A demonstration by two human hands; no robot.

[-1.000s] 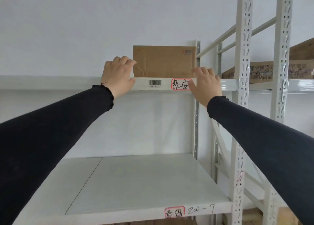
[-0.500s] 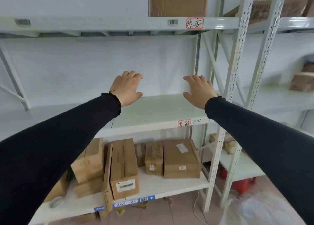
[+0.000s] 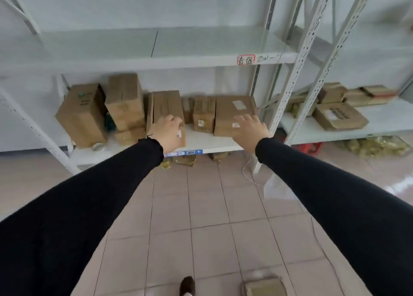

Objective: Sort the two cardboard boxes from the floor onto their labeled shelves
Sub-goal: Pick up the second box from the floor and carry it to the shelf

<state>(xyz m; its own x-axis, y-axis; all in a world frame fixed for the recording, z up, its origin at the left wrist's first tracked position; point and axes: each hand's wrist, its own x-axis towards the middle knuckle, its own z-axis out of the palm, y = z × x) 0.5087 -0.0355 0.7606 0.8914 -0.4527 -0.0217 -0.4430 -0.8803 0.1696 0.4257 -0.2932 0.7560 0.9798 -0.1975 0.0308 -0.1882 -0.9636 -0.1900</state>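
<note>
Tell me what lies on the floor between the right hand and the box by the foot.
In the head view, only bare tiled floor lies between the empty right hand and the cardboard box at the frame's bottom edge.

Your left hand [image 3: 167, 133] and right hand [image 3: 250, 132] both out front, empty, fingers loosely spread, black sleeves to wrists. Behind them, lower shelf [image 3: 214, 142] crowded with brown boxes. Middle shelf [image 3: 156, 60] bare, red-framed handwritten label [image 3: 245, 60] on front edge. Cardboard box [image 3: 264, 286] on tiled floor [image 3: 201, 206] at bottom edge, blurred, just right of your shoe [image 3: 187, 285].
</note>
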